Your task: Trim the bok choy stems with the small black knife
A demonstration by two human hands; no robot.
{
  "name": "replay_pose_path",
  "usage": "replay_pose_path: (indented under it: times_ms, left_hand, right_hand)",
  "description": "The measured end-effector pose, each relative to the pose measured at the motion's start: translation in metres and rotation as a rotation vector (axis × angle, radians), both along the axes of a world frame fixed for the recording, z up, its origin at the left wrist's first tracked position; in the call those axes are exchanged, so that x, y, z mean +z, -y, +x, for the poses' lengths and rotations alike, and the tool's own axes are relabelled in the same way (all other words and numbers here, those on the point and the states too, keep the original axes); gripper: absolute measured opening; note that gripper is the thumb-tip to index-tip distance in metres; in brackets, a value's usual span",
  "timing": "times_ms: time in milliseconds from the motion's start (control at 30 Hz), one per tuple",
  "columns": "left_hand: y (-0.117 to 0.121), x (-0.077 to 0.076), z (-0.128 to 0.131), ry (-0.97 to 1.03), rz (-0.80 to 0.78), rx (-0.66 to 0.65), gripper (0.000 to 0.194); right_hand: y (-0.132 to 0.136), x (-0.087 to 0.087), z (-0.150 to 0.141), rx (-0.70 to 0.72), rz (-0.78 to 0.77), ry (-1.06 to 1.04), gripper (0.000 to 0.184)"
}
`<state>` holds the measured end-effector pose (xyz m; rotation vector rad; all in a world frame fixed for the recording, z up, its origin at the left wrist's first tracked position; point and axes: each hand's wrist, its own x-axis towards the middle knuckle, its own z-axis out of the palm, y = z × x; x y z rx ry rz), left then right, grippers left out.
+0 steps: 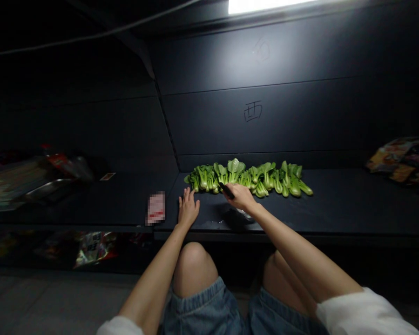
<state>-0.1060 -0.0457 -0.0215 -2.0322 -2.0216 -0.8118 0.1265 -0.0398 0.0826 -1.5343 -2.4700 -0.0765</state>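
A row of green bok choy [279, 179] lies along the back of a dark shelf [202, 207]. My right hand [242, 197] is wrapped round what looks like a spray bottle [226, 190]. Its black head points toward the greens, and part of a clear body shows below my wrist. The grip itself is hidden by my fingers. Flat on the shelf, at the left end of the row, rests my left hand [188, 209] with its fingers apart. It holds nothing, and its fingertips are close to the lowest stalks. Wet spots glint on the shelf between my hands.
A pinkish card [155, 208] sits at the shelf's front edge, left of my hand. Blurred packets [401, 160] are at the far right; a stack [10, 181] and a metal tray [50, 188] are at the left. A shiny snack bag [94, 246] lies on the lower level.
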Motion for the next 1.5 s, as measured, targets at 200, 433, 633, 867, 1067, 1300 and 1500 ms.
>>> replay_pose_path:
  times_ms: [200, 433, 633, 867, 1067, 1300, 1500]
  left_hand:
    - [-0.003, -0.004, 0.0, 0.03, -0.01, 0.007, 0.046]
    - [-0.002, -0.003, -0.001, 0.07, -0.032, 0.038, 0.047]
    - [-0.002, -0.003, 0.0, 0.089, -0.047, 0.045, 0.046]
    - [-0.005, -0.009, -0.003, 0.133, -0.035, 0.022, 0.046]
    - [-0.013, -0.01, -0.013, 0.262, -0.007, 0.01, 0.044]
    - [-0.016, -0.009, -0.016, 0.399, 0.077, 0.038, 0.043]
    - [-0.015, -0.01, -0.014, 0.417, 0.059, 0.055, 0.045]
  right_hand:
    - [-0.002, 0.0, -0.009, 0.027, -0.009, -0.032, 0.031]
    - [-0.002, -0.001, -0.022, 0.0, 0.009, -0.147, 0.033]
    - [-0.002, -0.002, -0.028, -0.004, -0.008, -0.152, 0.032]
    - [-0.003, 0.002, -0.032, 0.05, -0.069, -0.125, 0.031]
    - [-0.003, 0.006, -0.038, 0.114, -0.101, -0.049, 0.033]
    - [-0.002, 0.008, -0.048, 0.162, -0.095, 0.062, 0.034]
    - [-0.002, 0.005, -0.055, 0.211, -0.094, 0.125, 0.036]
